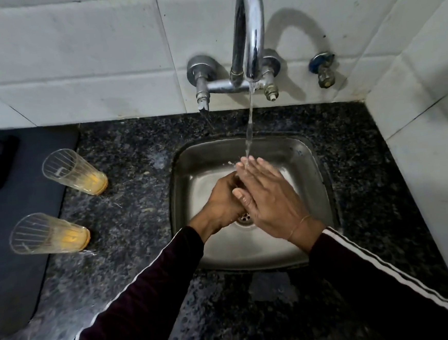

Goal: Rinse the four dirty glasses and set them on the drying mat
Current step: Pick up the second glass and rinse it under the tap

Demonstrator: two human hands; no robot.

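The right hand [266, 193] lies flat with fingers straight and together over the sink [311, 168], its fingertips [246, 165] under the thin stream of water [249, 130] falling from the chrome tap [249, 28]. Its palm covers something held by the left hand [224, 199], whose fingers are curled inward beneath it; what they grip is hidden, so whether a glass sits between the hands cannot be told. Both wrists emerge from dark sleeves with white stripes, above the drain [245, 217]. Well to the left, on the wet speckled granite counter [129, 204], two ribbed glasses stand at the edge of the dark drying mat [16, 266]: the far glass [74, 172] and the near glass [49, 233], each with orange residue at its base. White tiles [75, 60] back the tap
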